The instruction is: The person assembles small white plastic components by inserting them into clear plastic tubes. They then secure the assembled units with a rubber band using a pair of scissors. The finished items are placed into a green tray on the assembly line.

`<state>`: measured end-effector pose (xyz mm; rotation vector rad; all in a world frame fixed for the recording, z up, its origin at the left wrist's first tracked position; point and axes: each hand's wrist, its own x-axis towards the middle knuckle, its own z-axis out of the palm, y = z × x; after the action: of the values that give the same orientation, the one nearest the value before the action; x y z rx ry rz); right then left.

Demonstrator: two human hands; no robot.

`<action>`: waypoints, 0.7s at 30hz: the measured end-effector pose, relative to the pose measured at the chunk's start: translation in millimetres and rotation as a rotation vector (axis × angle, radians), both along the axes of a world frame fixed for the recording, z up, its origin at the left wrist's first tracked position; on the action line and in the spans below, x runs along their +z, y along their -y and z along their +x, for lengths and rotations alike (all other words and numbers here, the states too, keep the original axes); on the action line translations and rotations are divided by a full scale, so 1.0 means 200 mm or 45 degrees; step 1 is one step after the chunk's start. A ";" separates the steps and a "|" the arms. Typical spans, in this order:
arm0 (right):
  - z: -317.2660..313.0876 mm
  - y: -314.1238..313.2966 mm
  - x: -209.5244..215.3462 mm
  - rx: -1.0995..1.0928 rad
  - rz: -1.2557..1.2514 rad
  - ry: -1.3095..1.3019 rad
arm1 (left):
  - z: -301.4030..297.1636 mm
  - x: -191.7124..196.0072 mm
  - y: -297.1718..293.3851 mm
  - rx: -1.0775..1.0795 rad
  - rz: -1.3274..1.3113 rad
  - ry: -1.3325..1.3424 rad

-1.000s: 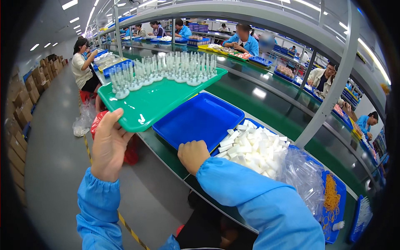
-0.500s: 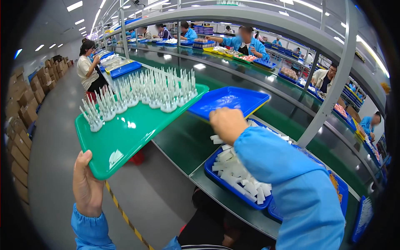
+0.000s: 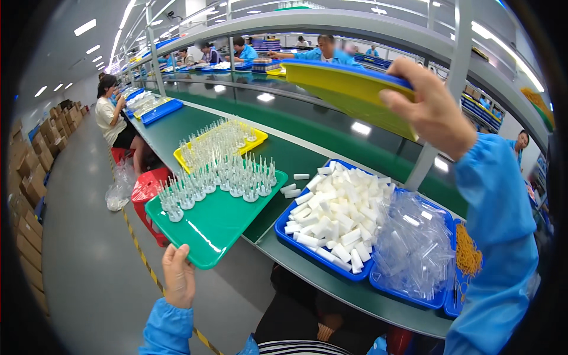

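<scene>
My left hand (image 3: 179,278) grips the near corner of a green tray (image 3: 204,236), thumb on its rim. Rows of clustered, pale, spiky plastic pieces (image 3: 207,188) stand on the tray's far part. My right hand (image 3: 432,109) is raised at the right, pinching the edge of a yellow tray (image 3: 355,94) tilted up with its underside showing. A blue tray (image 3: 349,68) shows along its top edge, seemingly nested in it. Beyond the green tray, a yellow tray (image 3: 257,141) on the bench carries similar spiky pieces.
A blue tray (image 3: 285,232) heaped with white blocks stands on the bench, beside clear plastic pieces (image 3: 414,245) and yellow rubber bands (image 3: 467,253). Loose white blocks (image 3: 291,190) lie nearby. A metal post (image 3: 441,124) rises at right; a red stool (image 3: 151,189) stands left. People work beyond.
My right hand has lifted the blue tray with the yellow one up and right from the bench. The green tray has moved lower and right, and the yellow tray beyond it now shows.
</scene>
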<state>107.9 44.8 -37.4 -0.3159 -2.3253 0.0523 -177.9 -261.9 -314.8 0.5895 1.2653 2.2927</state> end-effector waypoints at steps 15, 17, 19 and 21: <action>1.74 1.02 0.34 -1.218 0.427 -0.555 | -0.16 -0.37 -0.37 -0.362 -0.463 -0.095; 1.89 1.10 0.31 -1.299 0.350 -0.542 | -0.26 -0.43 -0.35 -0.420 -0.576 -0.053; 2.09 1.13 0.19 -1.407 0.199 -0.701 | -0.10 -0.28 -0.33 -0.256 -0.650 -0.018; 2.27 1.16 0.08 -1.500 0.177 -0.813 | 0.06 -0.14 -0.29 -0.055 -0.743 -0.067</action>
<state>561.0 -187.3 -22.0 -1.3127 -1.2410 -0.5050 -165.3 -202.9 -342.6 0.4570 1.8194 1.7498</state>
